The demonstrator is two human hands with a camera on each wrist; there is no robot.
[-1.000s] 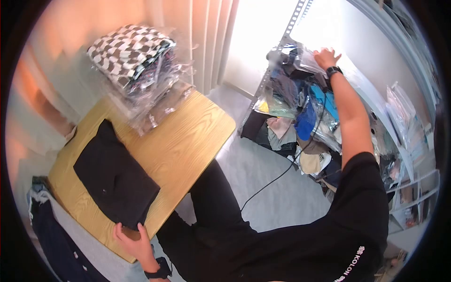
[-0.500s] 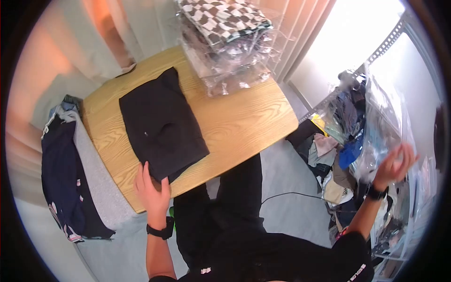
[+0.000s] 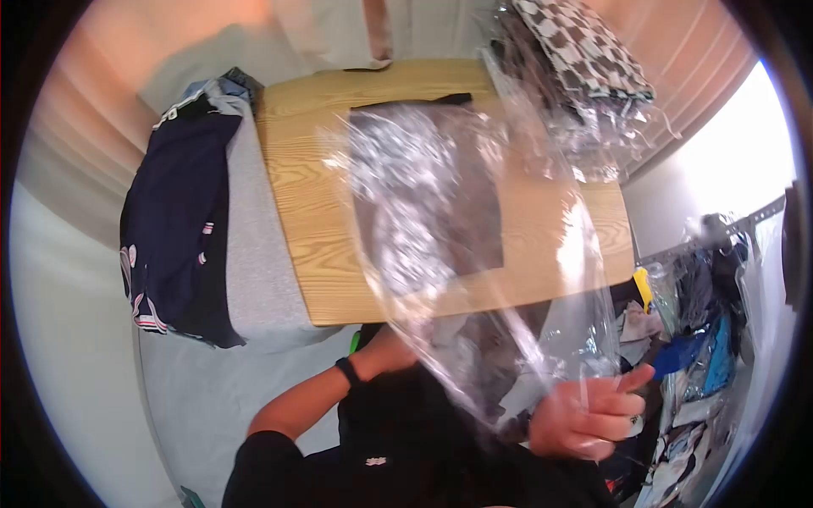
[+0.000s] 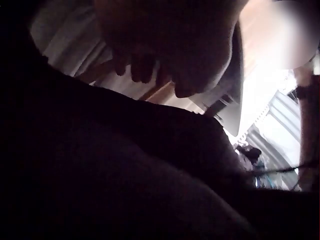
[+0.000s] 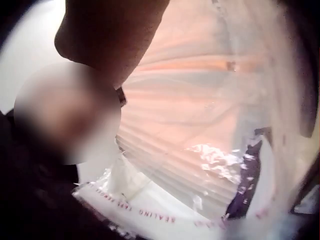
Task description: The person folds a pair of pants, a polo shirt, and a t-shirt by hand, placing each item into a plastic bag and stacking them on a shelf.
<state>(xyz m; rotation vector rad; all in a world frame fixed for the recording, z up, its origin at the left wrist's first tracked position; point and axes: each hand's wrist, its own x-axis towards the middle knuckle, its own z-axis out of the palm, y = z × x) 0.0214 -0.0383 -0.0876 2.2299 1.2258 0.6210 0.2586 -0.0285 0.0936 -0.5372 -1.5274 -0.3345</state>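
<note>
My right hand grips a large clear plastic bag that spreads up over the table. In the right wrist view the bag has a flap strip printed with "SEALING TAPE". Through the film shows a folded black garment lying on the wooden table. Low in front of the table edge is my left hand, partly covered by the bag in the head view. The dark left wrist view shows its fingers hanging loosely, with nothing visible between them.
Left of the table, navy and grey clothes hang down. A stack of bagged garments with a checkered piece on top stands at the table's back right. Heaped clothes and plastic bags lie along the right by a metal rack.
My right hand has moved from the rack side toward my body, bringing the plastic bag over the table. My left hand has left the black garment's edge. The head view has turned left.
</note>
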